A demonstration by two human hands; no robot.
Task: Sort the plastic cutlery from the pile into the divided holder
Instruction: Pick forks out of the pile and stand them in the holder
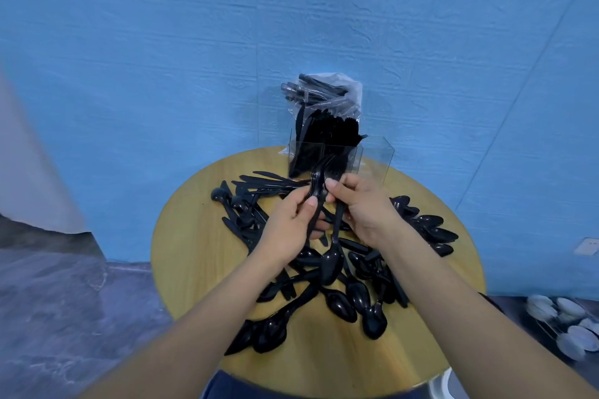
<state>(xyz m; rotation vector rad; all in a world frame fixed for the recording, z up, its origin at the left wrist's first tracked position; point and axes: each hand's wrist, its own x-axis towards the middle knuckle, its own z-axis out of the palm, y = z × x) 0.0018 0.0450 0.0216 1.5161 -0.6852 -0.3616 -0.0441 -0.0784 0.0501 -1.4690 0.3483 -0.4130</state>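
A pile of black plastic cutlery [340,285] lies spread over the round wooden table [194,253]. My left hand [291,220] grips a small bunch of black forks [319,178], tines pointing up and away. My right hand [363,204] pinches the same bunch with its thumb on the forks, and a black spoon [332,261] hangs bowl-down beneath it. The clear divided holder [372,155] stands at the table's far edge; its left compartments hold upright black cutlery, and its right compartment looks empty.
A clear plastic bag of black cutlery [324,91] sits behind and above the holder against the blue wall. A row of spoons [428,227] lies at the table's right. White dishes on a rack [564,327] stand on the floor at lower right.
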